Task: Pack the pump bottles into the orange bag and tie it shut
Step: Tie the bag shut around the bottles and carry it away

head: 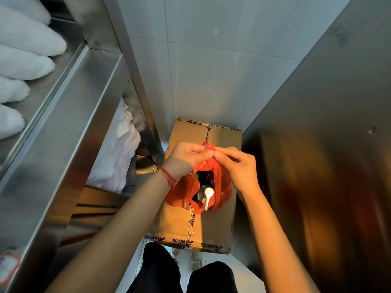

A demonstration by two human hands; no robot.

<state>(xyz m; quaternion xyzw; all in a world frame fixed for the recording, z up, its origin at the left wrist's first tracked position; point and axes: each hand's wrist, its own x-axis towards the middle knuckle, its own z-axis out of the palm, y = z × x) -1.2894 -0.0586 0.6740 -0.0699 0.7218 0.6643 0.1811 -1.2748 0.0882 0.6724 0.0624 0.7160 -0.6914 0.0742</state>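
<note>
The orange bag (222,187) stands on a taped cardboard box (215,225) on the floor. Inside its gaping mouth I see a dark pump bottle with a silver pump head (207,196); a second dark bottle top shows just behind it. My left hand (186,158) and my right hand (237,166) meet above the bag. Both pinch the bag's twisted handles, which form a small loop or knot (209,147) between the fingertips. A red string bracelet circles my left wrist.
A steel shelf rack (69,115) with folded white towels (25,60) fills the left side. A steel panel (321,144) closes off the right. A tiled wall stands behind the box. My legs and shoes are below the box.
</note>
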